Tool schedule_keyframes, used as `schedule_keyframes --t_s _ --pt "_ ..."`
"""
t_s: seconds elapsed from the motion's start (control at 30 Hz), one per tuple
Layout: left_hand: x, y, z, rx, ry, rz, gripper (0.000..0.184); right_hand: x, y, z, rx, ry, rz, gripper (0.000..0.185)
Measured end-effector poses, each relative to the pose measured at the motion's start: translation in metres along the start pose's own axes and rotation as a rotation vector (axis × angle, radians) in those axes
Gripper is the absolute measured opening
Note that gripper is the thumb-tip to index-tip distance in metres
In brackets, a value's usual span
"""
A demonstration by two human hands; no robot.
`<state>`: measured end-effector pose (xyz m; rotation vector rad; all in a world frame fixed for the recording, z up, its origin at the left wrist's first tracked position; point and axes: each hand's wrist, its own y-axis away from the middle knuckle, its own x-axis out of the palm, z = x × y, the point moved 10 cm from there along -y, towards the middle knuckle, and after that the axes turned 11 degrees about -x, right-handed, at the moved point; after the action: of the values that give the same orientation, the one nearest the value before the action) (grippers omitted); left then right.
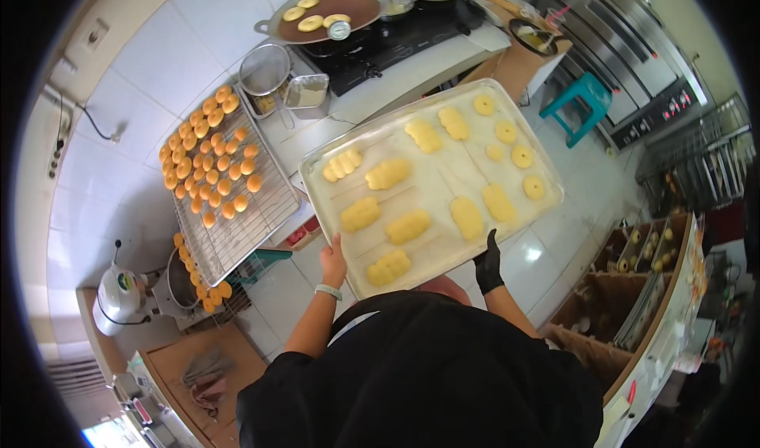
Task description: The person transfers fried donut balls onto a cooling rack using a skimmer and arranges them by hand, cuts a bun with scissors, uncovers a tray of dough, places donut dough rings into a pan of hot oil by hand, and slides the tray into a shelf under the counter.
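Observation:
A large metal tray [431, 180] with pale dough pieces on it is held in front of my body, tilted across the view. My left hand [334, 263] is bare, with a band at the wrist, and grips the tray's near left edge. My right hand [489, 266], in a black glove, holds the near edge further right. Long dough pieces [408, 226] lie on the left and middle of the tray. Ring-shaped dough pieces [522, 157] lie along its right side.
A wide pan [360, 11] of oil with dough rings sits on the black stove [356, 72]. Left stands a wire rack [273, 203] of browned pieces; a strainer [265, 70] is behind it. A teal stool [587, 96] stands before the oven [633, 40]. Wooden shelving [590, 305] is at right.

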<state>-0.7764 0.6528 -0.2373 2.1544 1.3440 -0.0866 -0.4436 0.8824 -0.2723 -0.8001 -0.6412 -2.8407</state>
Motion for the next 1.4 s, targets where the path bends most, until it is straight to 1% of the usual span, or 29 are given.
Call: schedule_keyframes --t_s 0.1,0.23,0.33,0.4,0.43,0.53,0.57,0.63,0.67,0.73,0.8,0.87,0.93,1.0,1.1,1.2,1.3,1.4 --pt "-0.005 -0.014 0.012 -0.051 0.02 -0.06 0.055 0.037 -0.03 0.004 0.002 0.06 0.085 0.054" --pt "-0.006 -0.022 0.002 -0.07 0.047 -0.15 0.057 0.062 -0.07 -0.002 0.05 0.084 0.132 0.055" --pt "-0.002 -0.044 0.018 -0.157 0.027 -0.2 0.058 0.068 -0.097 -0.009 0.078 0.094 0.134 0.056" --pt "0.006 -0.038 0.003 -0.166 0.135 -0.185 0.058 0.068 -0.112 -0.014 0.082 0.102 0.138 0.056" --pt "0.005 -0.032 -0.006 -0.17 0.177 -0.181 0.058 0.069 -0.113 -0.016 0.136 0.116 0.129 0.055" --pt "-0.003 -0.026 -0.025 -0.152 0.011 -0.319 0.047 0.07 -0.115 -0.023 0.228 0.098 0.185 0.053" --pt "-0.015 -0.014 -0.061 0.083 -0.183 -0.548 0.042 0.065 -0.116 -0.025 0.254 0.112 0.156 0.051" --pt "-0.005 0.035 -0.141 0.591 -0.554 -0.975 0.035 0.059 -0.121 -0.026 0.249 0.217 0.266 0.051" --pt "0.01 0.027 -0.16 0.609 -0.501 -0.839 0.033 0.056 -0.124 -0.029 0.251 0.273 0.324 0.051" --pt "0.056 0.01 -0.203 0.619 -0.395 -0.574 0.036 0.076 -0.113 -0.01 0.288 0.263 0.327 0.053" --pt "0.134 -0.027 -0.223 0.572 -0.29 -0.137 0.036 0.08 -0.114 -0.006 0.364 0.292 0.325 0.054" --pt "0.221 -0.045 -0.248 0.627 -0.243 0.21 0.04 0.077 -0.118 -0.009 0.386 0.314 0.352 0.057" --pt "0.29 -0.053 -0.275 0.735 -0.365 0.34 0.046 0.084 -0.115 0.0 0.396 0.305 0.375 0.059" --pt "0.346 -0.078 -0.274 0.856 -0.508 0.37 0.054 0.076 -0.118 -0.005 0.394 0.334 0.375 0.059" --pt "0.393 -0.096 -0.283 0.846 -0.609 0.418 0.058 0.069 -0.126 -0.006 0.392 0.384 0.378 0.059" --pt "0.419 -0.114 -0.271 0.752 -0.844 0.434 0.051 0.067 -0.126 -0.004 0.405 0.403 0.38 0.058" --pt "0.427 -0.119 -0.269 0.741 -0.928 0.446 0.04 0.072 -0.127 0.001 0.383 0.384 0.361 0.056" --pt "0.424 -0.104 -0.281 0.852 -0.661 0.547 0.03 0.066 -0.128 -0.004 0.385 0.398 0.329 0.056"
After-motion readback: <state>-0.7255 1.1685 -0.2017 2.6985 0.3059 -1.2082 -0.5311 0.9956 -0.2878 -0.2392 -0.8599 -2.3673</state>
